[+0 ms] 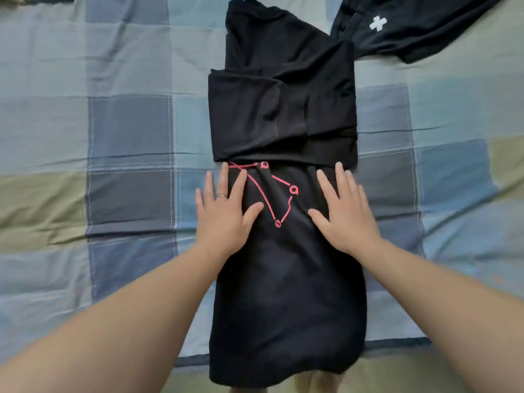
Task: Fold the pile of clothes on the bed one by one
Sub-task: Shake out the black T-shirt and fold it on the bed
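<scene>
While both palms lie flat with fingers spread, gripping nothing, the left hand [224, 211] and right hand [347, 215] press the black cotton T-shirt with a pink line print [286, 279], folded lengthwise mid-bed on the blue-and-green checked quilt [127, 131]. Another dark garment with a white cross [408, 26] lies at the far right corner.

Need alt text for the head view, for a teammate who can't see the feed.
The left hand and right hand press flat on a black T-shirt with a pink line print, its far half folded in layers, on a blue-and-green checked bedspread. Another dark garment with a white cross lies top right.
</scene>
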Action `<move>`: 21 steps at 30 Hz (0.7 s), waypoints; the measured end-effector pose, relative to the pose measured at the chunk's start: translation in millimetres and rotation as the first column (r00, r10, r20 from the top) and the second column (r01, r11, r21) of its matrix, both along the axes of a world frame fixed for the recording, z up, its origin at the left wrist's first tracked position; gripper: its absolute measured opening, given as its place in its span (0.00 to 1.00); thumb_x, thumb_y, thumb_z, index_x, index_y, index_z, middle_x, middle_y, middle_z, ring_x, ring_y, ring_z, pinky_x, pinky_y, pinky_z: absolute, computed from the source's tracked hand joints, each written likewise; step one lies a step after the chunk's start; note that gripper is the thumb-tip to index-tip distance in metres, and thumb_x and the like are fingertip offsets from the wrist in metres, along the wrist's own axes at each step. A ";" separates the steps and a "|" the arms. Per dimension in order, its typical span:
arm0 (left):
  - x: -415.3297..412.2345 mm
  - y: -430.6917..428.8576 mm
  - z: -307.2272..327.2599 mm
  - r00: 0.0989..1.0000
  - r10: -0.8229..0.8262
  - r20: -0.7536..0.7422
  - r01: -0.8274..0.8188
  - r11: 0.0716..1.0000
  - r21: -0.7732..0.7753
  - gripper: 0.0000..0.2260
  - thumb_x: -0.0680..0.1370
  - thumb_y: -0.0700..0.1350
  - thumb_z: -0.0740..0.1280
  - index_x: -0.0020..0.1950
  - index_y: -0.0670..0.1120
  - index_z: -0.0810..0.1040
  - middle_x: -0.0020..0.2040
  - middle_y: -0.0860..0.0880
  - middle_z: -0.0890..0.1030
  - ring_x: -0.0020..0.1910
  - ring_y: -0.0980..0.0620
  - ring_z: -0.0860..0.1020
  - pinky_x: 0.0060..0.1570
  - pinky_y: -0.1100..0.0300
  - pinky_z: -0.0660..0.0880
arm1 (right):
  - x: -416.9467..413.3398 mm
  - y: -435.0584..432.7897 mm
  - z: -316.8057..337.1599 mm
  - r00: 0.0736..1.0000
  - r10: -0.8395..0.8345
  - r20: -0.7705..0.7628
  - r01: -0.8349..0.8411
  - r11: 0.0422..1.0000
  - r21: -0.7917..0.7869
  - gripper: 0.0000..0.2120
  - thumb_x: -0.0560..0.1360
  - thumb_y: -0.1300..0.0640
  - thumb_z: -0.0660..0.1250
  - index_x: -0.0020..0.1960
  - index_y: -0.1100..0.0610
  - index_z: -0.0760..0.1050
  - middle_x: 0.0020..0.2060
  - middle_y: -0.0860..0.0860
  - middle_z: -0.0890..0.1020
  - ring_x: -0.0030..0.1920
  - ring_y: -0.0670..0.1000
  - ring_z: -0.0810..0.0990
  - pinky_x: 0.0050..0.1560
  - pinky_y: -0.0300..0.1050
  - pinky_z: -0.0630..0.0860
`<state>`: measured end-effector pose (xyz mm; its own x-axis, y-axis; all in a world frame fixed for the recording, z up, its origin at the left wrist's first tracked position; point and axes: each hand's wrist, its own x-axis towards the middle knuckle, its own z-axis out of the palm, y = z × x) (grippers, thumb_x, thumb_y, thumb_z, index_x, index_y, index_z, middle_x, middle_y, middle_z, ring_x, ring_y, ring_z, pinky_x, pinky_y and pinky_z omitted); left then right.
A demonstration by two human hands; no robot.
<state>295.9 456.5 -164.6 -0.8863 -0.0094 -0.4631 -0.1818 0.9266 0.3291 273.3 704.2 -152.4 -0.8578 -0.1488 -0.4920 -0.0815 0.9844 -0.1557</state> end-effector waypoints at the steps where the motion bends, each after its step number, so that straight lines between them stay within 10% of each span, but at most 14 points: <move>1: 26.7 2.3 1.2 1.000 0.004 0.022 -0.004 1.000 0.004 0.33 0.81 0.65 0.56 0.83 0.57 0.48 0.83 0.49 0.39 0.81 0.42 0.40 0.78 0.41 0.44 | 25.0 5.9 0.6 0.998 -0.042 0.040 0.042 0.999 0.001 0.39 0.80 0.40 0.59 0.82 0.47 0.40 0.81 0.55 0.38 0.81 0.57 0.40 0.79 0.57 0.45; 11: 186.3 23.3 28.7 0.912 0.404 0.070 -0.403 0.855 0.325 0.37 0.77 0.48 0.74 0.81 0.53 0.58 0.80 0.50 0.53 0.75 0.48 0.64 0.74 0.54 0.62 | 176.9 15.6 18.1 0.960 -0.266 0.084 0.272 0.960 -0.072 0.46 0.78 0.42 0.66 0.82 0.48 0.38 0.81 0.54 0.50 0.78 0.57 0.54 0.75 0.58 0.58; 16: 223.6 23.2 37.1 0.681 0.652 0.333 -0.732 0.607 0.308 0.23 0.76 0.48 0.74 0.67 0.48 0.69 0.63 0.50 0.77 0.62 0.47 0.77 0.56 0.56 0.74 | 203.1 22.1 27.7 0.664 -0.686 0.297 0.747 0.590 -0.308 0.37 0.75 0.54 0.74 0.77 0.55 0.57 0.70 0.54 0.72 0.68 0.57 0.72 0.60 0.46 0.69; 21: 245.0 16.5 39.5 0.488 0.650 0.582 -0.873 0.376 0.312 0.09 0.77 0.48 0.73 0.54 0.47 0.79 0.51 0.49 0.84 0.49 0.47 0.83 0.53 0.49 0.81 | 232.5 26.3 22.4 0.469 -0.671 0.574 0.879 0.419 -0.228 0.18 0.74 0.54 0.74 0.62 0.57 0.79 0.57 0.52 0.83 0.54 0.54 0.80 0.56 0.47 0.76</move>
